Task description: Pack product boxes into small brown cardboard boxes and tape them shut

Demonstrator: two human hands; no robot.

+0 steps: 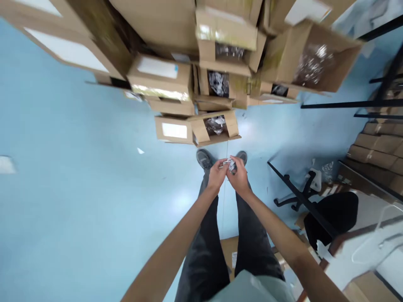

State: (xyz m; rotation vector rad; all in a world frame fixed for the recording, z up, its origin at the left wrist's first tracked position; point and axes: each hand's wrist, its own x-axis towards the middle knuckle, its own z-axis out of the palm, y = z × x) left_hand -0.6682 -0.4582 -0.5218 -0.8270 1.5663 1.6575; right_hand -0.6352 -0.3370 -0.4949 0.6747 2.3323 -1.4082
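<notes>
My left hand [216, 175] and my right hand [239, 177] meet in front of my body, above the floor between my shoes. Pinched between the fingertips of both is a small shiny silver-and-white piece [232, 166], like crumpled clear wrapping; its exact kind is too small to tell. Fingers on both hands are closed around it. Just beyond the hands, an open cardboard box [233, 122] on the floor holds crinkled clear plastic packets [215, 124].
Stacked cardboard boxes [163, 77] stand ahead, several open with plastic packets inside. A large open box [315, 58] juts out at upper right. On the right are a black swivel chair [333, 216], dark metal frames [340, 104] and more cartons. A white scrap [140, 151] lies on the blue floor.
</notes>
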